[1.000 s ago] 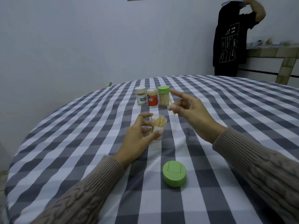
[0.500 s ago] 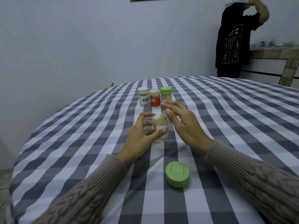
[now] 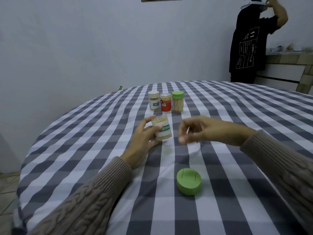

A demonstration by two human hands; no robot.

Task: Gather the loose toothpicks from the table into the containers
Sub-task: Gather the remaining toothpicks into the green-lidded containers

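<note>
The open clear jar [image 3: 163,129], packed with toothpicks and labelled TOOTHPICK, tilts between the left fingers [image 3: 149,120]. A single toothpick [image 3: 188,130] shows blurred between the right fingers [image 3: 182,139]. Beyond the fingers stand three capped jars: white [image 3: 154,102], red [image 3: 165,104], green [image 3: 177,101]. The green lid [image 3: 188,183] lies nearer than the fingers.

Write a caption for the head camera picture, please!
Left hand grips an open toothpick jar; right hand pinches one toothpick beside it.

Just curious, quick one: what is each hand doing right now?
Left hand: grips the open toothpick container.
Right hand: blurred, fingers curled, seemingly pinching a toothpick.
</note>
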